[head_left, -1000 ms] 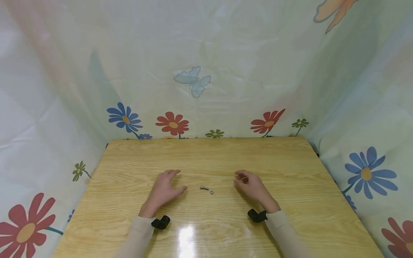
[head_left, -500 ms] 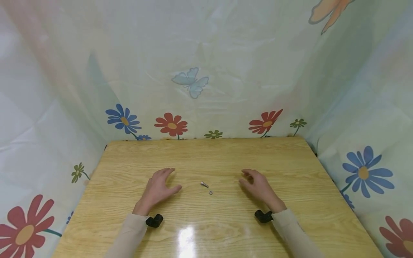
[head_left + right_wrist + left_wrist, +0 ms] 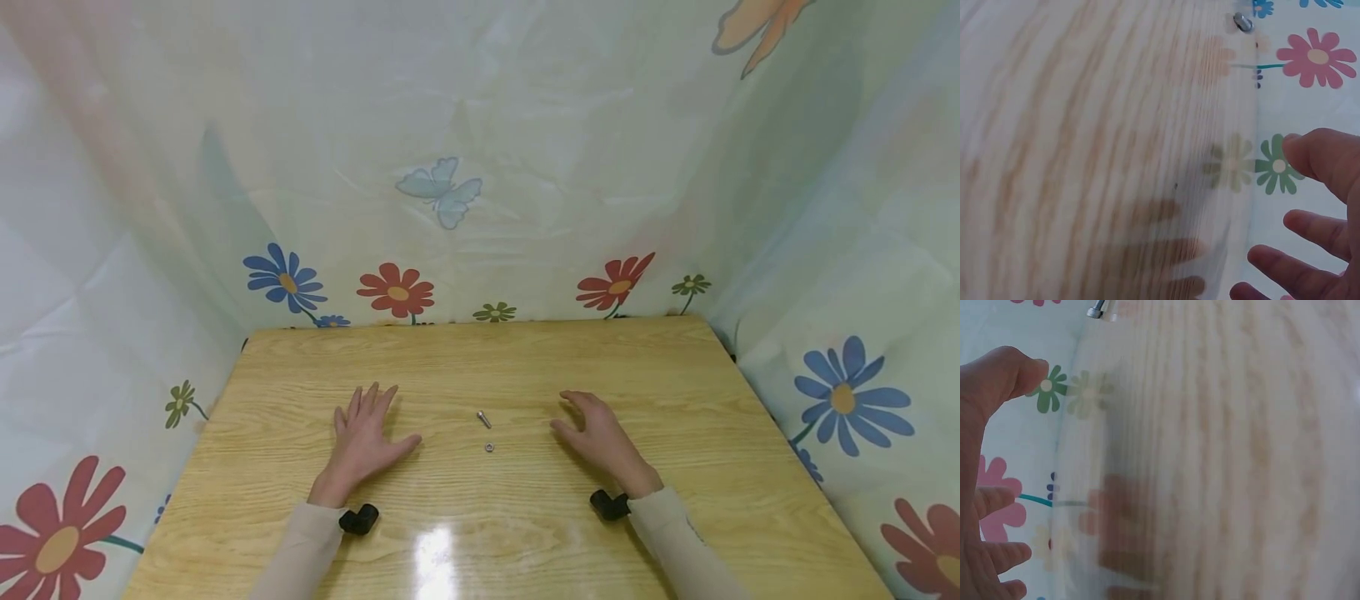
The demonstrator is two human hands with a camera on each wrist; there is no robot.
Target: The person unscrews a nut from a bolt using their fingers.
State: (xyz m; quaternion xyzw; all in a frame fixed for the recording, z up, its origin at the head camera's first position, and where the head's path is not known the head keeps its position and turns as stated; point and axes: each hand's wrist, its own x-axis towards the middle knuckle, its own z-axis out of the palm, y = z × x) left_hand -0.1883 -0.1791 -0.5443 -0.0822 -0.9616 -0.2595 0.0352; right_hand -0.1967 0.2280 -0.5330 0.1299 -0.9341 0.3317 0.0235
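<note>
A small silver bolt (image 3: 483,419) lies on the wooden table (image 3: 480,367), its head pointing to the far left. Just nearer to me is a small metal nut (image 3: 489,447), flat on the wood and apart from the bolt. To their left is my left hand (image 3: 362,446), fingers spread, holding nothing. My right hand (image 3: 602,437) is on the other side, fingers loosely bent and nothing in them. Part of the bolt (image 3: 1095,309) shows at the top of the left wrist view. At the top of the right wrist view lies a small metal piece (image 3: 1243,22), too blurred to name.
A flowered curtain (image 3: 525,208) hangs behind the table and along both sides. Black wrist cameras sit at the left cuff (image 3: 359,520) and the right cuff (image 3: 609,505). A bright light reflection lies on the wood near the front.
The bolt has turned and shifted away from the nut, which has hardly moved. My left hand has moved left and spread its fingers. My right hand has shifted slightly right.
</note>
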